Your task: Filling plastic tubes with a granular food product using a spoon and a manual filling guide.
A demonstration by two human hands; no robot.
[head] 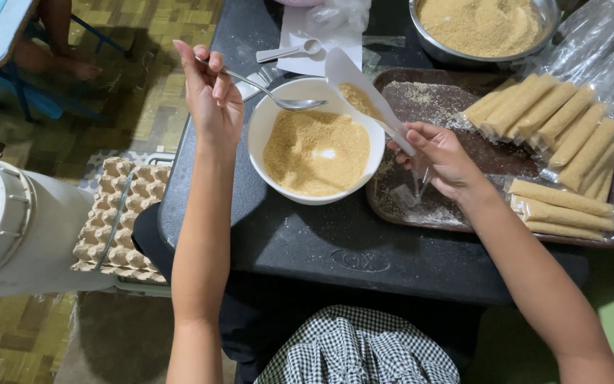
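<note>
A metal spoon (pixel 271 94) is held up over the far left rim of a white bowl (pixel 264 135). The left hand (pixel 211 96) pinches the thin end of the spoon between thumb and fingertips, and one finger sticks up straight. The scoop end of the spoon looks empty and points to the right, over the bowl.

The bowl is in the middle of a black table (pixel 300 242). It is full of golden-brown crumbs (pixel 314 153) (with one small pale spot in the middle).

The right hand (pixel 438 160) is just to the right of the bowl. Its fingers are curled and pinching a white paper funnel (pixel 360 85), which leans over the bowl's far right rim and has some crumbs in it. Under this hand hangs a small clear plastic bag (pixel 410 193).

The right hand is over a brown tray (pixel 463 213) with crumbs spilled on it. On the right side of the tray lie many long filled packs (pixel 548 117), lined up side by side, and more packs (pixel 563 210) lie nearer.

Far away on the table is a big metal bowl (pixel 481 25) with more crumbs. A white measuring spoon (pixel 289 51) lies on a paper, far from the white bowl.

To the left of the table there is an egg carton (pixel 126 213) and a white round tub (pixel 8 227).
</note>
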